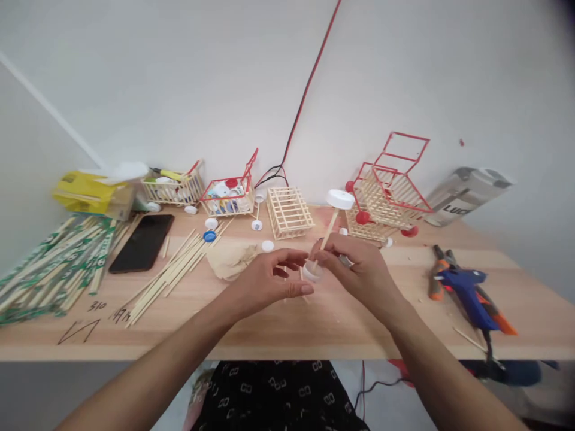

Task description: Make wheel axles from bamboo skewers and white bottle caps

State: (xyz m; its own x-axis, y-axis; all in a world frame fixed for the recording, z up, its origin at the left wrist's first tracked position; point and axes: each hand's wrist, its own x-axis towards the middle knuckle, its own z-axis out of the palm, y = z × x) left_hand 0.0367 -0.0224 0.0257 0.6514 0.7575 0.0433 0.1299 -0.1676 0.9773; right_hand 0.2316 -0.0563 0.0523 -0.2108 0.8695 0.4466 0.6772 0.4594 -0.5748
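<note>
My right hand (354, 263) pinches a thin wooden stick (331, 227) held upright at a slant. A white bottle cap (340, 199) sits on the stick's top end, and a second white cap (313, 272) is at its lower end. To the left, my left hand (281, 275) has its thumb and fingers apart beside the lower cap. Whether a fingertip touches that cap, I cannot tell. Behind my hands stands a small slatted stick basket (290, 212). A pair of caps on a stick (257, 225) rests left of it.
Stick carts with red trim (229, 197) stand along the wall, one taller (395, 185) at right. Loose sticks (168, 275), a phone (141, 244) and packaged chopsticks (58, 263) lie left. A blue glue gun (469, 296) and orange-handled pliers (436, 272) lie right.
</note>
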